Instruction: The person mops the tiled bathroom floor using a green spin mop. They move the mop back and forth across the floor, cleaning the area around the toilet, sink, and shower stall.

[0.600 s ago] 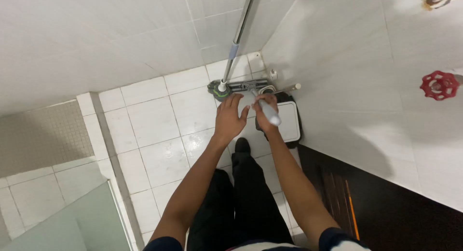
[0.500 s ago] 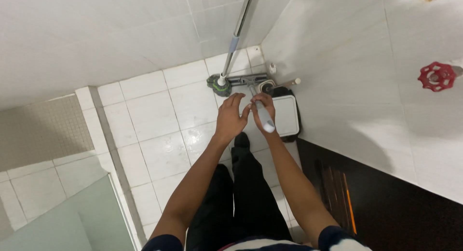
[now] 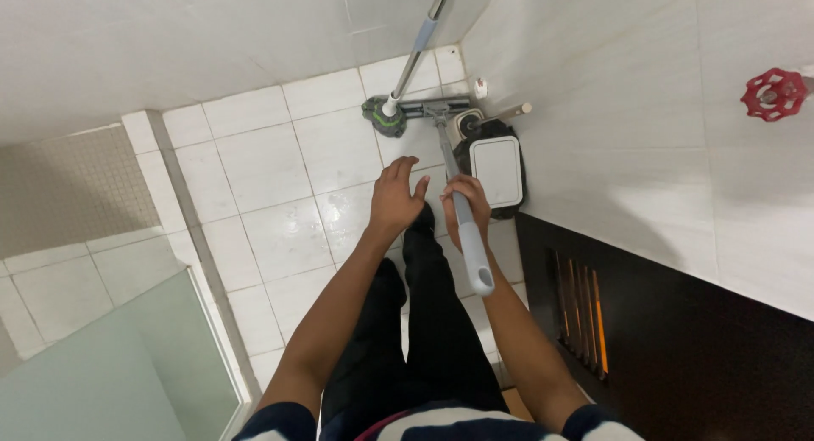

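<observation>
— Looking straight down: both arms stretch out fwd from the body, elbows nearly straight, over the black trousers [image 3: 424,339]. What's the right hand [image 3: 465,205] doing?

— Clenched round a grey handle [image 3: 471,237], knuckles up, approx. mid-shaft. Handle's free end, w/ a hang loop, pokes back toward the body; other end runs down to a flat head [image 3: 437,108] on the tile floor [image 3: 254,178] by the wall.

— And the left hand [image 3: 397,199]?

— Released, holds nothing. Fingers spread and pointing fwd, palm down, just beside the right hand but not touching the handle.

— Other stuff nearby?

— A second mop [image 3: 386,114] w/ a round green-grey head stands in the corner, its pole leaning up the wall. A small bin [image 3: 496,170], black body w/ white lid, sits against the right wall, just beside the flat head. Red valve wheel [image 3: 773,92] on the right wall, well apart. Dark door [image 3: 678,348] w/ a slatted vent at lower right; glass panel [image 3: 110,373] at lower left.
</observation>
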